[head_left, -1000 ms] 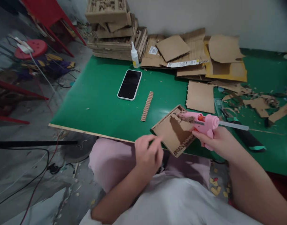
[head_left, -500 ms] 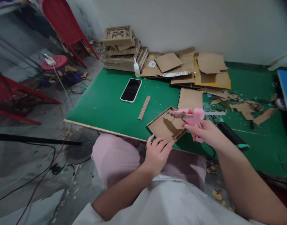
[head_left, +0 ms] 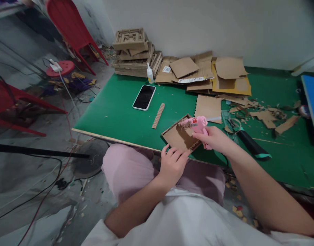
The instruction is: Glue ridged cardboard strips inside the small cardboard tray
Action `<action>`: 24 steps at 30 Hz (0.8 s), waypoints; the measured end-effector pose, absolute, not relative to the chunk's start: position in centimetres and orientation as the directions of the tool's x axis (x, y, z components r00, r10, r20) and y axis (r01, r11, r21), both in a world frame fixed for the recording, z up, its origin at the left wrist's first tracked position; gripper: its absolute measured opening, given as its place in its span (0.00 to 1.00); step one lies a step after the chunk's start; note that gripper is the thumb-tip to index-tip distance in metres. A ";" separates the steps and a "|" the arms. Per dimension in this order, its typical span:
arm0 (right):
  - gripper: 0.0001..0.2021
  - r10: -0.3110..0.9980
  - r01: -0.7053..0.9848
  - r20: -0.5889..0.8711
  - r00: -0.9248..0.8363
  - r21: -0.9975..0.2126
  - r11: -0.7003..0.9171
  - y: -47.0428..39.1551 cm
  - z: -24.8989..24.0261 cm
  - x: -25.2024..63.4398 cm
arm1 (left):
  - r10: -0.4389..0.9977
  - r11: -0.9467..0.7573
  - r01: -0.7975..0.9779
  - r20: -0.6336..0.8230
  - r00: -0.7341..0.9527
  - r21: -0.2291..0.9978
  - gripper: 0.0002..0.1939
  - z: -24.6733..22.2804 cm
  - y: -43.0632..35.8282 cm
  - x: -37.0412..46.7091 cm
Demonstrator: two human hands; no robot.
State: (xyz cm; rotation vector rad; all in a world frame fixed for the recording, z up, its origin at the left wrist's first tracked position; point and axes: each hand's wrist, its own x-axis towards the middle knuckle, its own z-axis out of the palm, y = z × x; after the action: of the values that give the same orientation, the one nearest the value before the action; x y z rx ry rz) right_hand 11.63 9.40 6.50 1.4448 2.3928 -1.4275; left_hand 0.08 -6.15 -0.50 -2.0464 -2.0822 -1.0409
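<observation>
1. One shallow cardboard tray, flat-bottomed with low walls, lies at an angle near the centre of the frame, at the near edge of the smooth green surface; its right wall shows rough corrugation.
2. The right hand, right of centre, is closed around the grip of a glossy pink plastic glue gun, its nozzle end over the tray and matted with brownish residue; a pale translucent stick juts from the back.
3. The left hand, below centre, has its fingers loosely spread, tips touching the tray's near edge.
4. Left of the tray lies a narrow, ridged cardboard strip; behind it, a flat square panel with one ragged side.
5. Farther out are a dark-screened, white-edged phone, a white bottle with a tapered tip and, upper centre-left, stacked cardboard frames.
6. At right, torn brown scraps lie beyond a black-and-teal handle.
</observation>
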 end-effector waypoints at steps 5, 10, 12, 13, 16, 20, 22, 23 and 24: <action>0.22 0.753 0.704 -0.388 -0.531 -0.697 0.137 10.5 6.7 12.7 | 0.859 -0.105 0.901 0.494 -0.130 0.420 0.11 -0.1 -6.2 -0.2; 0.22 0.768 0.679 -0.383 -0.513 -0.728 0.091 11.0 7.5 13.9 | 0.900 -0.167 0.895 0.435 -0.032 0.413 0.16 2.0 -6.4 -2.7; 0.21 0.746 0.651 -0.403 -0.529 -0.757 0.052 11.1 8.2 14.5 | 0.913 -0.243 0.867 0.404 0.053 0.435 0.17 3.7 -6.5 -4.6; 0.21 0.731 0.640 -0.414 -0.542 -0.767 0.041 11.1 8.5 14.7 | 0.919 -0.270 0.849 0.386 0.086 0.454 0.18 4.6 -6.5 -5.8; 0.22 0.693 0.632 -0.437 -0.573 -0.774 0.034 10.9 9.3 15.4 | 0.934 -0.310 0.796 0.323 0.153 0.520 0.19 7.2 -6.1 -9.3; 0.22 0.645 0.644 -0.489 -0.588 -0.765 0.008 10.2 9.9 15.4 | 0.907 -0.335 0.573 0.422 -0.020 0.748 0.15 8.1 -4.2 -12.8; 0.21 0.617 0.659 -0.528 -0.583 -0.752 -0.021 9.7 10.1 15.0 | 0.839 -0.400 0.373 0.498 -0.219 0.837 0.12 7.5 -2.4 -13.8; 0.21 0.602 0.663 -0.547 -0.582 -0.747 -0.039 9.5 10.3 14.8 | 0.820 -0.421 0.266 0.489 -0.297 0.867 0.10 7.2 -1.4 -14.2; 0.20 0.583 0.663 -0.562 -0.586 -0.747 -0.054 9.3 10.4 14.5 | 0.820 -0.439 0.159 0.467 -0.331 0.884 0.09 6.9 -0.4 -14.4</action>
State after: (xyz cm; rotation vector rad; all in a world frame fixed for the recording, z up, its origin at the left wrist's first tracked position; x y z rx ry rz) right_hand 14.55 9.26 10.41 1.3940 2.1110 -1.7423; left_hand -14.44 -0.37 6.88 -1.9644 -1.7599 -2.5107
